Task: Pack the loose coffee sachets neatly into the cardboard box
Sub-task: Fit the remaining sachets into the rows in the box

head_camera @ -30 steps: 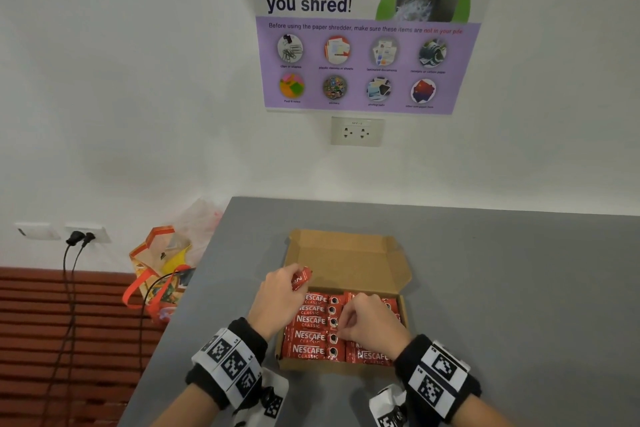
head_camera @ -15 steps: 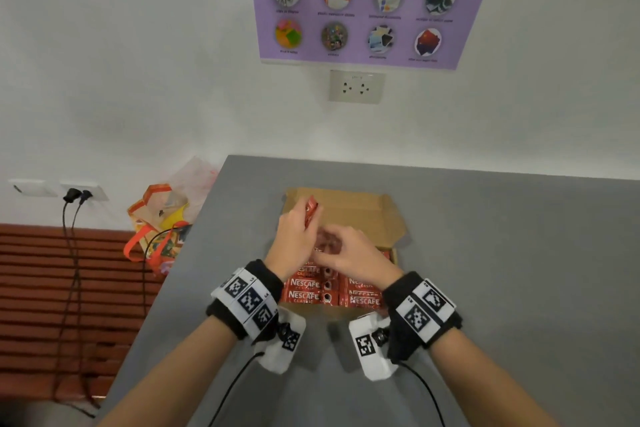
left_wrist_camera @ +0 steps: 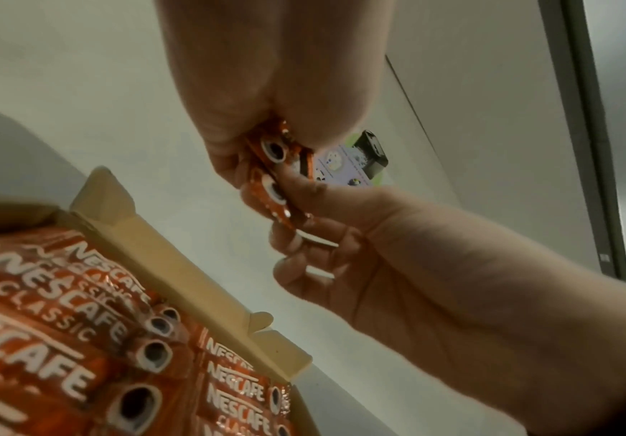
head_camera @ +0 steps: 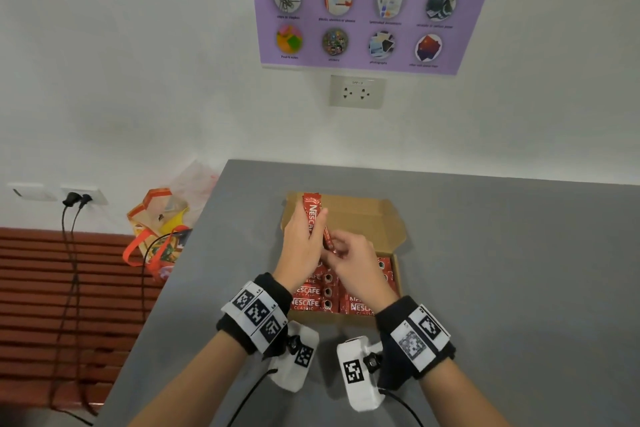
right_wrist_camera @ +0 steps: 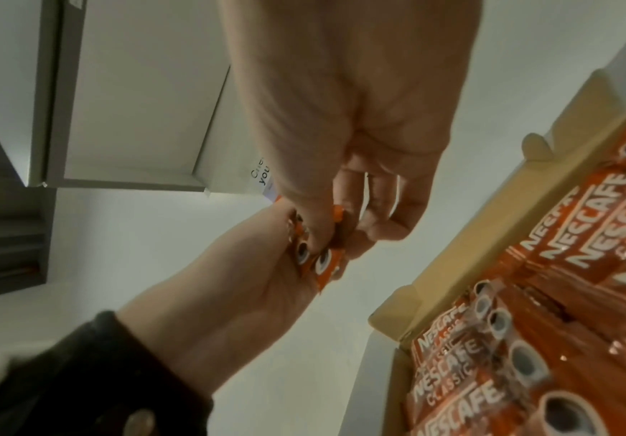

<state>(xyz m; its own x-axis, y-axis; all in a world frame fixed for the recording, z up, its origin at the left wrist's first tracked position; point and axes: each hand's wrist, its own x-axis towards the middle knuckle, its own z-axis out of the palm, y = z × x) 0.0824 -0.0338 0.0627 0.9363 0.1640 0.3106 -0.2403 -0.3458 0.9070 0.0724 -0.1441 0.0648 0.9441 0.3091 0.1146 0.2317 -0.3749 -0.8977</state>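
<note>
An open cardboard box (head_camera: 349, 218) lies on the grey table (head_camera: 502, 253), its lid folded back toward the wall. Red Nescafe sachets (head_camera: 311, 298) lie packed in rows inside it. Above the box my left hand (head_camera: 304, 236) grips a few loose sachets (head_camera: 312, 213) upright. My right hand (head_camera: 341, 250) pinches their lower ends. In the left wrist view the held sachets (left_wrist_camera: 272, 153) stick out below my left hand (left_wrist_camera: 266, 88), with my right hand's (left_wrist_camera: 341, 224) thumb and forefinger on them. The right wrist view shows the same sachet ends (right_wrist_camera: 319, 259) between both hands.
A wall with a purple shredder poster (head_camera: 367, 14) and a socket (head_camera: 356, 92) stands behind the table. Left of the table's edge, a colourful bag (head_camera: 159, 229) sits on the floor by plugged-in cables (head_camera: 69, 253). Bare table stretches to the right of the box.
Both hands have risen from the packed rows. My left hand has lifted its sachets upright above the box, and my right hand has come up to pinch their lower ends.
</note>
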